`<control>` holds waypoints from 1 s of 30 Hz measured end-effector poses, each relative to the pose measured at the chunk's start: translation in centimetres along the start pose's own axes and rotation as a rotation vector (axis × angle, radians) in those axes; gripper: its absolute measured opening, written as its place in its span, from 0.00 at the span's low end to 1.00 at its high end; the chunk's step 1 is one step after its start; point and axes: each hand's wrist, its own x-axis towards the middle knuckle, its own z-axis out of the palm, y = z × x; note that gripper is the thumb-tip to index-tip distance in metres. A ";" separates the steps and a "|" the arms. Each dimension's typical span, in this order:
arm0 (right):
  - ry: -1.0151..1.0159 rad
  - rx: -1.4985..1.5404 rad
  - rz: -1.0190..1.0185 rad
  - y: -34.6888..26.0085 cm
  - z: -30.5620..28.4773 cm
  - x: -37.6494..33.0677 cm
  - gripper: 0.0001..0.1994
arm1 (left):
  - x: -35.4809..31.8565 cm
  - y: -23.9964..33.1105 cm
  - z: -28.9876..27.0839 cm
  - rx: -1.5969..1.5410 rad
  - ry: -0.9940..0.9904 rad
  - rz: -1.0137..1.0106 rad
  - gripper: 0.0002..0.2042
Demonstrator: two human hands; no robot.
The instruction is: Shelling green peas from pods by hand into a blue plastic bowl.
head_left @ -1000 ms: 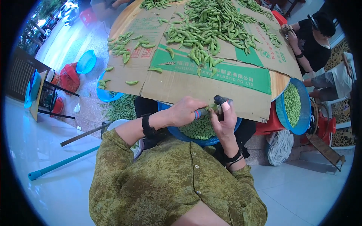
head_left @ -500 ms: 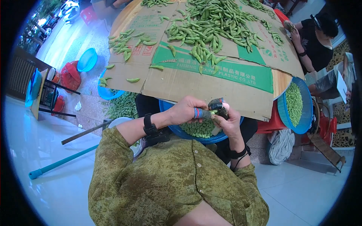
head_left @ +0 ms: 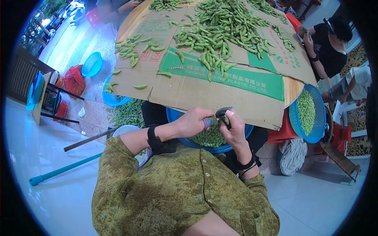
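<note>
My left hand [head_left: 195,120] and my right hand [head_left: 235,128] meet just off the table's near edge, fingers pinched together. Between their fingertips is a bean pod [head_left: 217,117], mostly hidden by the fingers. Dark coverings and coloured tape wrap some fingertips on both hands. Right below them, a blue basket [head_left: 171,114] holds shelled green beans [head_left: 210,137]. On the cardboard-covered table [head_left: 181,89] ahead lies a large heap of green bean pods [head_left: 224,27], with smaller groups and single pods nearer me.
At right, another blue basket [head_left: 322,118] of shelled beans sits beside a red stool [head_left: 278,135]. A person in black [head_left: 330,49] works across the table. Left are pods on the floor [head_left: 128,113], a white bucket [head_left: 125,129] and a teal pole [head_left: 65,169].
My right hand has turned more upright, its fingertips still against the left hand's. The pod shows less between the fingers. At far right, a person holding a white sheet has shifted.
</note>
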 end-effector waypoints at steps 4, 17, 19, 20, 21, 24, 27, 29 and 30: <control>0.130 -0.135 -0.011 -0.2 0.7 -0.2 0.11 | -0.6 -0.8 -0.9 0.289 0.059 0.134 0.06; 0.053 0.243 0.304 -0.3 0.6 0.0 0.07 | 9.4 -1.7 -13.0 1.110 0.401 0.548 0.11; 0.058 0.259 0.365 -1.0 0.4 -0.1 0.07 | 11.5 -1.6 -13.2 1.201 0.335 0.521 0.16; 0.074 0.283 0.430 -1.3 0.3 -0.1 0.08 | 11.9 -1.7 -13.3 1.200 0.346 0.515 0.16; 0.064 0.284 0.425 -1.2 0.2 -0.2 0.08 | 12.2 -1.8 -13.4 1.249 0.339 0.532 0.16; 0.086 0.465 0.496 -0.9 -0.3 -0.4 0.12 | 11.9 -1.5 -12.4 1.156 0.353 0.551 0.14; 0.111 0.664 0.526 -1.1 -0.8 0.3 0.20 | 9.2 0.5 -9.3 0.625 0.271 0.392 0.09; 0.159 0.676 0.534 -1.3 -0.5 0.8 0.20 | 7.1 1.4 -7.0 0.236 0.165 0.227 0.06; 0.191 0.685 0.537 -1.4 -0.3 1.0 0.20 | 6.1 1.5 -5.8 0.016 0.117 0.171 0.05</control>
